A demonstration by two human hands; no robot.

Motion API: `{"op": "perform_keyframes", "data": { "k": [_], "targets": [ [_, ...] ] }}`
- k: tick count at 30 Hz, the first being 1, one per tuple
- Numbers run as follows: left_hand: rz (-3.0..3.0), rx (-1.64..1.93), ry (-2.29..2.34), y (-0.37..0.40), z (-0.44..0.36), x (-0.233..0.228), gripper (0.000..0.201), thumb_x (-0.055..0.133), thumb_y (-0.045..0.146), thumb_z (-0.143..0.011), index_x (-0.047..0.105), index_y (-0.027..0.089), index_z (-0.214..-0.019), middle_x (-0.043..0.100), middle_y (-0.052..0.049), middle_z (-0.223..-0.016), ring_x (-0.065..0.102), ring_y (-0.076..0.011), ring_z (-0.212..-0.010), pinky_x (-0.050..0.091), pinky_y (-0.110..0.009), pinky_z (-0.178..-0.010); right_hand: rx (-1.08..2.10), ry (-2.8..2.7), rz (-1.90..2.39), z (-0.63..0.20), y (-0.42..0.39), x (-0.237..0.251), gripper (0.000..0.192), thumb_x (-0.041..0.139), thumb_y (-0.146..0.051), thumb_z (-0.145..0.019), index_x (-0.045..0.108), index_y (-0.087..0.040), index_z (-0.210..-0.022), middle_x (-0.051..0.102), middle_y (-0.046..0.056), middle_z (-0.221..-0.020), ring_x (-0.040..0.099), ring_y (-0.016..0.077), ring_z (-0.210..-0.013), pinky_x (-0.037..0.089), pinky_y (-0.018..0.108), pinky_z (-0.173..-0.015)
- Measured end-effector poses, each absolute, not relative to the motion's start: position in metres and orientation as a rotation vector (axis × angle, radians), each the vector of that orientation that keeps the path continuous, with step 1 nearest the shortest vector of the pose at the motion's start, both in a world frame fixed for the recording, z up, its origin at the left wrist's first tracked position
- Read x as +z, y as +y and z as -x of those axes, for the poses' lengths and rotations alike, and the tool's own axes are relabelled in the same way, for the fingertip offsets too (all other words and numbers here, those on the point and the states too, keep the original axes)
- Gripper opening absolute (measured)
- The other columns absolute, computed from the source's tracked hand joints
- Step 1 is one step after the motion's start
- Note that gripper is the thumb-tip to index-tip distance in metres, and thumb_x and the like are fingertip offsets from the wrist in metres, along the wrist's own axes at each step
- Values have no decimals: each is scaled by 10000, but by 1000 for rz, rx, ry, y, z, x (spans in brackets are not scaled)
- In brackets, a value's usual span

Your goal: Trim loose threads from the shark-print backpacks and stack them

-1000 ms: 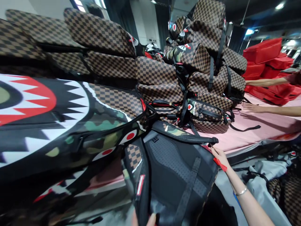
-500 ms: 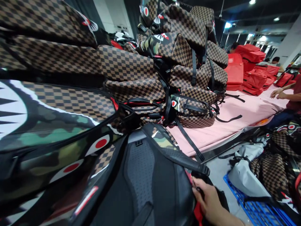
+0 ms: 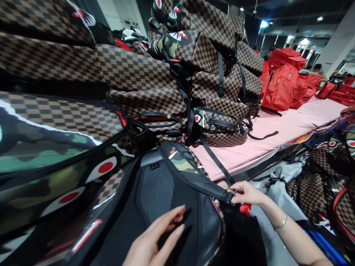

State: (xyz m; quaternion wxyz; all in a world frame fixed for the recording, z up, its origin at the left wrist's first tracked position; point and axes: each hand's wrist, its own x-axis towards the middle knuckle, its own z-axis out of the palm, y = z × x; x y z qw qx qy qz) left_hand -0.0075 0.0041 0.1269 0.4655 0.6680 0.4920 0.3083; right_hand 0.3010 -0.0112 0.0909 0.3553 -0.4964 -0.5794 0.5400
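Observation:
A backpack [image 3: 181, 207] with a black padded back panel lies in front of me, its back facing up. Over that panel my left hand [image 3: 156, 238] hovers with thumb and fingers apart, holding nothing. At the right side, my right hand [image 3: 245, 194] is closed at the lower end of the black shoulder strap [image 3: 206, 185]. A small dark, thin thing [image 3: 237, 191] sticks out between those fingers; its kind is not clear. Just below this hand shows a bit of red material [image 3: 245, 209]. Camouflage and brown check with a white edge show along the backpack's side.
Checkered backpacks [image 3: 135, 68] with shark-face prints are piled behind and to the left. Red backpacks [image 3: 281, 87] stand farther along the pink table [image 3: 266, 129]. At the lower right, more checkered bags [image 3: 310, 192] lie by a blue crate [image 3: 323, 238]. Another person's hand [image 3: 348, 111] shows at the right edge.
My right hand has moved up from the backpack's side edge to the strap end. My left hand has come into view over the back panel. The camera view has shifted right.

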Motion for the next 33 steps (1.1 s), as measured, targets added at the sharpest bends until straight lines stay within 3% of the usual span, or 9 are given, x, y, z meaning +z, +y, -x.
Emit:
{"op": "perform_keyframes", "data": {
  "k": [3, 8, 12, 17, 22, 25, 29, 33],
  "targets": [
    [-1479, 710, 1076, -10, -20, 126, 470, 655, 401, -706, 595, 294, -1159, 700, -48, -994, 662, -215, -882, 528, -286, -812, 1469, -1332, 1189, -284, -14, 101, 374, 763, -385, -580, 613, -136, -815, 367, -101, -508, 289, 43, -459, 256, 189, -471],
    [-1207, 906, 1105, -34, -33, 127, 638, 675, 376, -706, 445, 302, -1297, 641, -44, -1139, 599, -221, -1041, 453, -330, -939, 1582, -1131, 1058, -229, -18, 118, 411, 757, -415, -584, 544, -165, -831, 346, -106, -526, 274, 45, -457, 243, 197, -471],
    [-1093, 1103, 1269, -42, -34, 119, 624, 729, 369, -639, 523, 286, -1222, 662, -24, -1080, 617, -204, -994, 468, -304, -916, 1643, -1064, 970, -198, -23, 122, 366, 680, -447, -682, 562, -160, -877, 360, -85, -562, 281, 54, -490, 238, 211, -498],
    [-1151, 1176, 1323, -39, -37, 116, 371, 718, 339, -637, 669, 253, -995, 695, -12, -941, 648, -171, -833, 518, -262, -815, 1705, -1043, 1037, -196, -27, 118, 389, 647, -494, -704, 567, -158, -885, 360, -73, -582, 268, 59, -496, 223, 214, -493],
    [-1346, 1143, 1398, -34, -44, 126, 193, 696, 345, -630, 726, 250, -795, 710, -17, -839, 624, -204, -820, 498, -308, -805, 1609, -1170, 1107, -200, -29, 124, 363, 604, -511, -748, 556, -164, -842, 394, -51, -636, 319, 75, -559, 276, 217, -542],
    [-1349, 1149, 1455, -33, -46, 131, 123, 662, 347, -656, 706, 233, -667, 693, -12, -707, 610, -201, -740, 482, -304, -773, 1584, -1298, 1066, -202, -29, 128, 341, 573, -500, -784, 548, -163, -832, 413, -39, -664, 342, 83, -589, 293, 216, -554],
    [-1189, 1192, 1513, -35, -45, 130, 161, 615, 345, -703, 634, 201, -633, 610, 7, -589, 542, -149, -562, 441, -236, -566, 1593, -1469, 1037, -212, -33, 138, 327, 534, -467, -828, 536, -176, -978, 456, -25, -717, 403, 94, -618, 335, 215, -569],
    [-1011, 1220, 1371, -37, -45, 124, 215, 610, 382, -724, 598, 178, -655, 570, 13, -567, 525, -135, -559, 422, -221, -560, 1159, -1792, 1201, -227, -30, 152, 269, 432, -343, -904, 463, -199, -1129, 534, 14, -845, 490, 128, -727, 396, 250, -673]
  ]
}}
